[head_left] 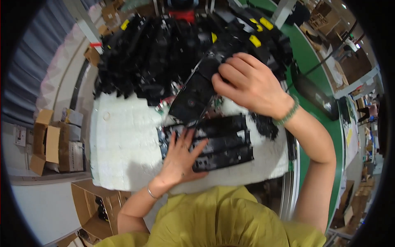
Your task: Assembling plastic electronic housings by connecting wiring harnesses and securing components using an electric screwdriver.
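My left hand [177, 159] lies with its fingers spread on several flat black plastic panels [225, 144], which are set side by side on a white padded surface [119, 144]. Above them, my right hand [252, 84] is closed on the upper end of a longer black plastic panel [190, 96]. That panel slants down to the left, its lower end close to the left hand's fingertips. Whether it touches the row beneath cannot be told. Small electronic parts with red and green bits show partly behind it.
A large heap of black plastic parts [152, 53], some with yellow labels, fills the far side. Small black pieces [265, 126] lie right of the row. Cardboard boxes [52, 144] stand at the left, and an open carton [88, 206] sits lower left. A green tabletop [319, 80] runs along the right.
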Motion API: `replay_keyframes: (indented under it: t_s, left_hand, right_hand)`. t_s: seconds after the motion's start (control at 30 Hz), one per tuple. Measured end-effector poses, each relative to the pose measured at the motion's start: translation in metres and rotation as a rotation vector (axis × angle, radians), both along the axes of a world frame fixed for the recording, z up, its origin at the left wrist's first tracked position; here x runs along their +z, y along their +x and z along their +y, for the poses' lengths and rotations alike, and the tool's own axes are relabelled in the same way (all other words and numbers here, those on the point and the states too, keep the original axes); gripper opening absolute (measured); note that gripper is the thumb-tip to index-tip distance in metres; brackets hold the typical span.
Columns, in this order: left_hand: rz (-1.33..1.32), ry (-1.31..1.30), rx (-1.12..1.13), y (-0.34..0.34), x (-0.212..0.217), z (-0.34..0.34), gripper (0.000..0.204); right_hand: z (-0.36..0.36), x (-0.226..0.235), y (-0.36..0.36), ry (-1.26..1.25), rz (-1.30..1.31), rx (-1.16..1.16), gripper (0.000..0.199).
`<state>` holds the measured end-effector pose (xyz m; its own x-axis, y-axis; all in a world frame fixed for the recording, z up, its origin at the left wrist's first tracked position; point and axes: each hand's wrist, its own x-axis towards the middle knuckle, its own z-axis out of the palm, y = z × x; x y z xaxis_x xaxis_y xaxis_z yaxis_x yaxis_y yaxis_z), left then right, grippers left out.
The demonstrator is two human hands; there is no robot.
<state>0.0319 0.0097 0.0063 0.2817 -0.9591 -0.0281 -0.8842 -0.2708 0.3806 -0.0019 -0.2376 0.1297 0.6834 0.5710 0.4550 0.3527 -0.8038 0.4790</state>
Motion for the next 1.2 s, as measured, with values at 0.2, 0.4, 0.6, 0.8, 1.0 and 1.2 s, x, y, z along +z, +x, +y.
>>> replay_keyframes:
  t_s: [0.2, 0.4, 0.6, 0.8, 1.0, 1.2]
  left_hand:
    - [0.174, -0.329, -0.057, 0.010, 0.003, 0.008, 0.074]
    - [0.033, -0.454, 0.120, 0.016, 0.004, 0.029, 0.034]
    - [1.074, -0.579, 0.193, -0.006, 0.027, 0.026, 0.038]
    - [1.637, -0.544, 0.272, -0.044, 0.006, 0.010, 0.032]
    - [1.865, -0.334, 0.772, -0.118, -0.013, 0.059, 0.025]
    - [1.809, -0.030, 0.451, -0.107, 0.000, 0.105, 0.029]
  right_hand:
    - [0.049, -0.036, -0.094, 0.052, 0.114, 0.014, 0.017]
    - [0.064, -0.075, -0.125, 0.201, 0.000, -0.017, 0.014]
    - [0.074, -0.072, -0.140, 0.155, 0.119, 0.113, 0.011]
    - [0.069, -0.066, -0.145, 0.386, 0.127, 0.095, 0.031]
    - [0.106, -0.075, -0.189, 1.082, 0.728, -0.171, 0.050]
    - [0.087, -0.107, -0.183, 0.957, 0.711, -0.227, 0.027]
